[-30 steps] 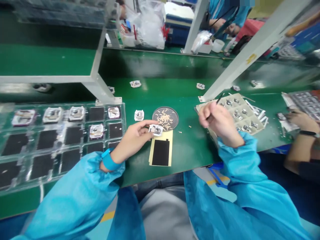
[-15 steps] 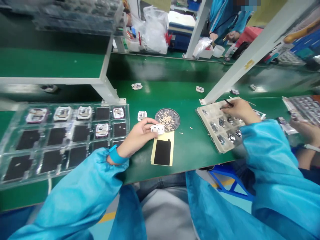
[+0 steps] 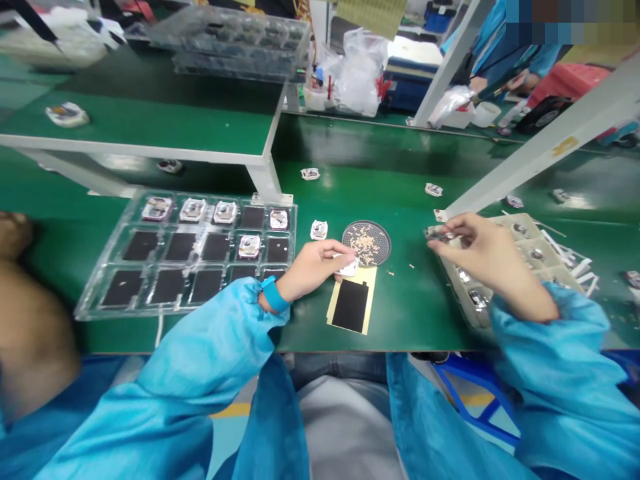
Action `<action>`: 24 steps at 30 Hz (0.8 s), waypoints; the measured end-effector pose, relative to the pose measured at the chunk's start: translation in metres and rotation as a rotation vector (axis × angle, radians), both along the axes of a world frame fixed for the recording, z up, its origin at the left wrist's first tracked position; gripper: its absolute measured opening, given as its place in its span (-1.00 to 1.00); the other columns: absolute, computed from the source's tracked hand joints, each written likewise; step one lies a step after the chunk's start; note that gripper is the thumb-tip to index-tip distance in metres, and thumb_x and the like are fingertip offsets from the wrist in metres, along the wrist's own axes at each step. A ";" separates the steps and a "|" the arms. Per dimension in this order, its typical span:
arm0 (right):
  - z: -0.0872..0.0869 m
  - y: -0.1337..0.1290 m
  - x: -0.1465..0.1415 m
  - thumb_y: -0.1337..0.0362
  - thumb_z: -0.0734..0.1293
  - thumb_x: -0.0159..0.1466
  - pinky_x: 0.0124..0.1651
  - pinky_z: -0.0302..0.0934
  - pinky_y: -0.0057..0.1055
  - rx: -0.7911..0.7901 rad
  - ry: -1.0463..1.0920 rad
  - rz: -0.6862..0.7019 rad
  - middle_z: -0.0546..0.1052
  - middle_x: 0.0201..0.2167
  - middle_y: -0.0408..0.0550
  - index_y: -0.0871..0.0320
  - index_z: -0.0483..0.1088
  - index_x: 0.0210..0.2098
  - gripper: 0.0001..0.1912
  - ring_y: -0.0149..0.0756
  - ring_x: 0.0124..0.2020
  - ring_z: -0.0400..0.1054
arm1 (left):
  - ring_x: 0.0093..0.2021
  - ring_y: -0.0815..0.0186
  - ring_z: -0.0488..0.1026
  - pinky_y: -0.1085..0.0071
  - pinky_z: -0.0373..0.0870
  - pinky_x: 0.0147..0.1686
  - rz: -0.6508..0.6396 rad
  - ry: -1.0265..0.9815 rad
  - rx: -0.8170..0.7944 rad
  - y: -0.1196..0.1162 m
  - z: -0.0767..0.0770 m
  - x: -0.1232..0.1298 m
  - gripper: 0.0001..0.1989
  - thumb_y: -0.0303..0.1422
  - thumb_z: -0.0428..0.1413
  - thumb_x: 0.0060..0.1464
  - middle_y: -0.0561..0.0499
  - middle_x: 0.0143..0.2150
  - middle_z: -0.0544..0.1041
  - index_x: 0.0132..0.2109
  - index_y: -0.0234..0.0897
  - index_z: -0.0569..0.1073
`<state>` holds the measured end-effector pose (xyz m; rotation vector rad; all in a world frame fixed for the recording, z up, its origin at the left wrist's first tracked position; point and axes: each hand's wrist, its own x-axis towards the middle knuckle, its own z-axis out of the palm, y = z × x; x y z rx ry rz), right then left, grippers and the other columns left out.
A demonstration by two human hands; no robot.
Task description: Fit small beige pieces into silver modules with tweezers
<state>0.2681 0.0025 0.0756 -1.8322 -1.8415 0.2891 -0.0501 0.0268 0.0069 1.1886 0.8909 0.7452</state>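
Observation:
My left hand [image 3: 320, 263] pinches a white watch-case-like part [image 3: 349, 268] between thumb and fingertips, just above a yellow sheet [image 3: 373, 283] bearing a black rectangle [image 3: 351, 307]. Behind it lies a round dark perforated dish [image 3: 384, 252] with many small beige pieces. My right hand [image 3: 483, 257] is closed, fingertips together, at a small silvery part [image 3: 438, 235] over the left rim of a beige compartment tray [image 3: 453, 293]. Shiny metal pieces [image 3: 479, 300] lie in that tray, and my hand and sleeve cover some of it. Another white case part [image 3: 319, 231] rests left of the dish.
A clear plastic tray [image 3: 114, 250] with dark pads and several case parts lies left. A green shelf [image 3: 200, 127] on white legs stands behind it. White strips [image 3: 583, 267] lie right of the beige tray. Another person's arm [image 3: 35, 320] reaches in at far left.
My right hand has moved from over the beige tray to its left edge, with a small silvery part at its fingertips. The view has shifted left. My left hand still holds the case part.

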 end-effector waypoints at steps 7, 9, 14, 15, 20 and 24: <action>-0.029 0.011 -0.095 0.20 0.45 0.28 -0.02 0.43 -0.25 -0.130 0.383 0.540 0.64 -0.09 -0.04 0.05 0.53 0.11 -0.60 -0.18 -0.12 0.55 | -0.34 0.30 0.56 0.49 0.48 -0.48 -0.171 0.039 -0.022 -0.003 -0.001 0.002 -0.63 -0.11 0.29 0.11 -0.05 -0.32 0.57 -0.17 -0.36 0.53; -0.040 0.014 -0.103 0.20 0.46 0.26 -0.05 0.44 -0.26 -0.157 0.511 0.517 0.63 -0.09 -0.04 0.06 0.47 0.19 -0.50 -0.20 -0.15 0.55 | -0.38 0.30 0.55 0.49 0.45 -0.51 -0.168 0.053 0.014 -0.004 -0.001 0.003 -0.64 -0.09 0.25 0.15 -0.02 -0.36 0.55 -0.20 -0.35 0.49; -0.058 0.013 -0.105 0.17 0.48 0.24 -0.14 0.40 -0.27 -0.235 0.661 0.444 0.63 -0.24 -0.04 0.15 0.60 -0.05 -0.68 -0.21 -0.22 0.51 | -0.38 0.33 0.55 0.47 0.46 -0.43 -0.199 0.118 0.117 -0.004 0.000 0.002 -0.70 -0.15 0.18 0.22 -0.02 -0.37 0.57 -0.25 -0.35 0.50; -0.060 0.012 -0.105 0.17 0.47 0.25 -0.12 0.39 -0.27 -0.247 0.670 0.460 0.63 -0.24 -0.04 0.15 0.62 -0.12 -0.75 -0.21 -0.22 0.51 | -0.38 0.33 0.55 0.46 0.47 -0.41 -0.209 0.125 0.119 -0.004 0.000 0.002 -0.70 -0.15 0.18 0.22 -0.02 -0.37 0.58 -0.26 -0.35 0.51; -0.065 0.012 -0.100 0.09 0.47 0.26 -0.13 0.36 -0.28 -0.270 0.732 0.425 0.62 -0.23 -0.05 0.10 0.59 -0.11 -0.73 -0.24 -0.24 0.48 | -0.40 0.31 0.55 0.45 0.45 -0.45 -0.175 0.109 0.047 -0.004 0.001 0.001 -0.66 -0.10 0.21 0.19 -0.04 -0.38 0.60 -0.27 -0.35 0.53; -0.059 0.013 -0.096 0.02 0.44 0.28 -0.30 0.28 -0.35 -0.266 0.672 0.365 0.54 -0.48 -0.12 0.14 0.52 -0.39 -0.69 -0.32 -0.43 0.38 | -0.45 0.34 0.51 0.47 0.41 -0.50 -0.077 0.069 -0.014 -0.001 0.005 0.001 -0.64 -0.07 0.25 0.15 -0.02 -0.41 0.59 -0.26 -0.34 0.58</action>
